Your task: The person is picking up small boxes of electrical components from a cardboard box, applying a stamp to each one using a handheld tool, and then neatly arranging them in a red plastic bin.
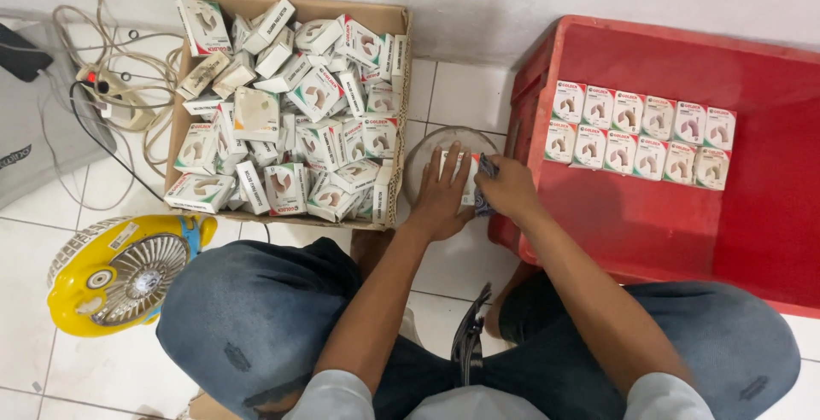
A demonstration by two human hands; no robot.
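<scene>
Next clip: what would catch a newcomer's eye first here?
Probably the big red crate on the right, with two neat rows of small white boxes lined up inside. Opposite it, at upper left, a cardboard carton brims with a jumbled heap of the same boxes. Between them, the left hand and right hand meet on one box over a round clear lid.

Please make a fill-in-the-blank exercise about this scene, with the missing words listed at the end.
1. The brown cardboard box on the left holds a loose ____ of small white cartons.
2. In the red plastic crate, small white cartons are lined up in ____ neat rows.
3. Both the left hand and the right hand hold one small white carton above a round clear ____ on the floor.
4. The small fan by the left knee is ____ in colour.

Missing words: pile; two; lid; yellow
</scene>
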